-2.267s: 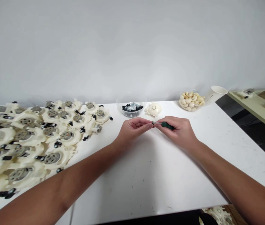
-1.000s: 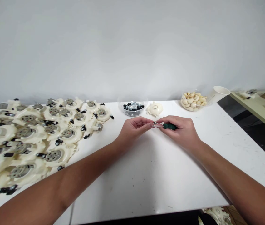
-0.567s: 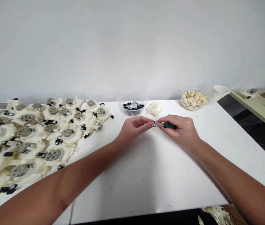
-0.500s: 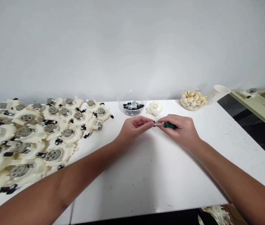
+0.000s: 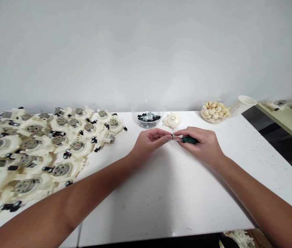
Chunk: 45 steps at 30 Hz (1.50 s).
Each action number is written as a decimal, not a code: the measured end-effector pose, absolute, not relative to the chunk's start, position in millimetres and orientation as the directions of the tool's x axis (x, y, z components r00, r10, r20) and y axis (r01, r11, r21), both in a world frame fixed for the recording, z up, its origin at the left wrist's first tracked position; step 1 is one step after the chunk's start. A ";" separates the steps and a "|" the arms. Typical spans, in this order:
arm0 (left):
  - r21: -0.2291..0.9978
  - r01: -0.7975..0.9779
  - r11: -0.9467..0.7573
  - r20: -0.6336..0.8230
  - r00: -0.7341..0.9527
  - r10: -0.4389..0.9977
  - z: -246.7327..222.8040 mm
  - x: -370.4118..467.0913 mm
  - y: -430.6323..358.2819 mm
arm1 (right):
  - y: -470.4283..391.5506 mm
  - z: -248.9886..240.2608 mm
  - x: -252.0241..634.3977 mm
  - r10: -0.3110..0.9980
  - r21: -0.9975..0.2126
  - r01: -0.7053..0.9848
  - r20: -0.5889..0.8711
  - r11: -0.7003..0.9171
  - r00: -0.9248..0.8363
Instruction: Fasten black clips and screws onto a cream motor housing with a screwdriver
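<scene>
Above the middle of the white table, my left hand (image 5: 153,139) and my right hand (image 5: 203,142) meet fingertip to fingertip. A screwdriver with a dark green handle (image 5: 190,140) lies in my right hand, its thin metal shaft (image 5: 176,139) pointing left toward the left fingers. My left thumb and forefinger are pinched together around something tiny, too small to name. Just behind the hands are a clear bowl (image 5: 149,123) of black pieces and shiny screws, and a cream plastic round housing (image 5: 172,120).
Many cream housings with grey motors (image 5: 61,170) and black fittings crowd the table's left side. At the back right stand a clear bowl of cream curved pieces (image 5: 215,112) and a white cup (image 5: 246,101), tilted. A side shelf (image 5: 285,119) holds more parts.
The whole view has shifted slightly, so everything appears a little farther right. Both hands keep nearly the same pose; a bit more metal shows between the fingertips.
</scene>
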State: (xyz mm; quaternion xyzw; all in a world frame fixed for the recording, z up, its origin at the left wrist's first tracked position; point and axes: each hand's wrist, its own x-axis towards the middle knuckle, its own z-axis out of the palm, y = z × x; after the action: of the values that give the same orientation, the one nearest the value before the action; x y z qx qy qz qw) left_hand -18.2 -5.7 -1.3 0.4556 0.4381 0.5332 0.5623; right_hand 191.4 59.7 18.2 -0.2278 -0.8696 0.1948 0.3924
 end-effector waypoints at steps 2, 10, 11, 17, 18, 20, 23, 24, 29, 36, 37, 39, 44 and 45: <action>0.981 -0.193 0.013 -0.006 0.038 0.999 -2.3 -18.8 -5.1 | 59.9 17.7 191.6 0.554 -0.521 0.248 0.589 0.817 -0.588; 0.981 -0.194 -0.004 0.010 0.027 1.000 -3.7 -18.6 -4.7 | 60.1 17.4 191.1 0.560 -0.523 0.250 0.596 0.815 -0.576; 0.980 -0.199 -0.005 0.010 0.027 1.000 -4.0 -18.8 -4.6 | 60.1 17.5 191.0 0.559 -0.524 0.248 0.597 0.815 -0.576; 0.979 -0.202 0.017 -0.010 0.033 0.999 -3.6 -18.9 -5.1 | 60.6 18.2 192.1 0.575 -0.528 0.264 0.601 0.807 -0.556; 0.977 -0.212 0.017 -0.008 0.041 0.999 -2.8 -18.6 -5.5 | 60.8 18.5 192.2 0.574 -0.530 0.262 0.598 0.807 -0.559; 0.969 -0.245 0.007 0.009 0.066 0.998 -1.4 -17.8 -6.4 | 61.0 19.4 192.0 0.562 -0.533 0.245 0.588 0.810 -0.582; 0.964 -0.266 -0.001 0.022 0.078 0.997 -0.5 -17.2 -6.8 | 60.8 20.8 191.3 0.542 -0.526 0.227 0.584 0.819 -0.604; 0.966 -0.260 0.000 0.019 0.071 0.997 -0.8 -17.3 -6.6 | 60.6 21.2 191.1 0.542 -0.522 0.231 0.585 0.821 -0.604; 0.974 -0.228 -0.006 0.016 0.041 0.999 -5.2 -19.0 -4.0 | 60.1 20.8 191.4 0.535 -0.500 0.246 0.593 0.830 -0.602; 0.978 -0.210 0.003 0.007 0.047 0.999 -4.0 -19.1 -5.3 | 60.4 17.3 192.2 0.568 -0.520 0.272 0.578 0.809 -0.586; 0.977 -0.213 0.004 0.007 0.053 0.999 -3.1 -18.7 -5.8 | 60.5 17.4 192.3 0.571 -0.523 0.274 0.575 0.807 -0.585; 0.974 -0.228 0.004 0.012 0.067 0.998 -1.8 -18.0 -6.5 | 60.7 17.9 192.5 0.564 -0.522 0.265 0.573 0.811 -0.595; 0.968 -0.250 0.008 0.007 0.059 0.998 -3.2 -18.1 -5.7 | 61.2 18.6 193.6 0.544 -0.508 0.258 0.567 0.822 -0.618; 0.970 -0.242 0.009 0.004 0.053 0.999 -4.1 -18.4 -5.3 | 61.2 18.3 193.7 0.543 -0.501 0.266 0.563 0.824 -0.623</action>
State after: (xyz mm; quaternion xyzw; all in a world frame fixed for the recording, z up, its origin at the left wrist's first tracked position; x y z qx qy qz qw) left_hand -18.4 -5.3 -4.1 0.4479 0.4225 0.5430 0.5709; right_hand 193.7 61.2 18.3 -0.2297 -0.8809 0.1883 0.3684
